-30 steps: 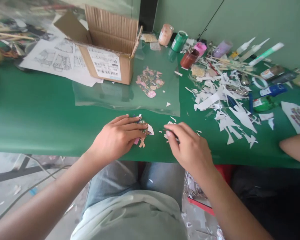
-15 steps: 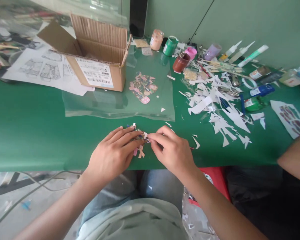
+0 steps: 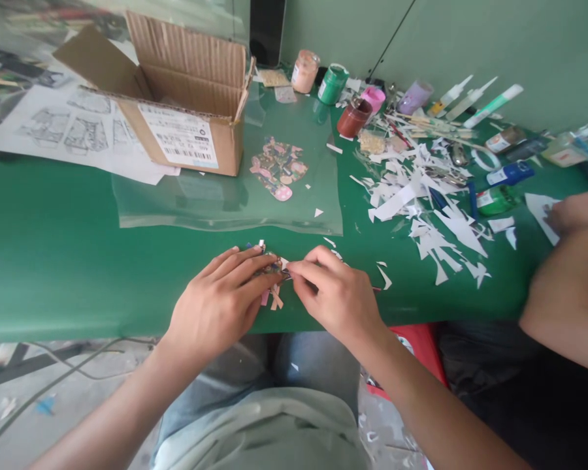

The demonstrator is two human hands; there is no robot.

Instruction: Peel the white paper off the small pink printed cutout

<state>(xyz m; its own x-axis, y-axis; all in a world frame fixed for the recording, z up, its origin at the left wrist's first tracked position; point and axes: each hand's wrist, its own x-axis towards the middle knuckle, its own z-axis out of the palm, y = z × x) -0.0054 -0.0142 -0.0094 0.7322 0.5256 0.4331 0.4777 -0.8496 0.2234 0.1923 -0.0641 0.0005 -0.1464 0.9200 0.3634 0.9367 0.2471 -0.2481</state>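
Observation:
A small colourful paper cut-out (image 3: 273, 282) lies on the green table (image 3: 63, 261) near its front edge. My left hand (image 3: 220, 303) rests on it with fingers stretched flat, pressing it down. My right hand (image 3: 336, 294) sits just to its right, thumb and fingers pinched together at the cut-out's right edge; what they pinch is too small to make out. Pink and tan paper bits stick out below the left fingers.
A clear plastic sheet (image 3: 191, 202) with a pile of coloured cut-outs (image 3: 277, 168) lies behind the hands. An open cardboard box (image 3: 176, 98) stands at the back left on printed sheets (image 3: 68, 130). White paper scraps (image 3: 431, 202), paint jars (image 3: 330, 83) and glue tubes fill the right. Another person's arm (image 3: 568, 261) reaches in at right.
My right hand moved left from the scraps to the cut-out and pinched at its edge. The other person's arm has come further in over a printed sheet at right.

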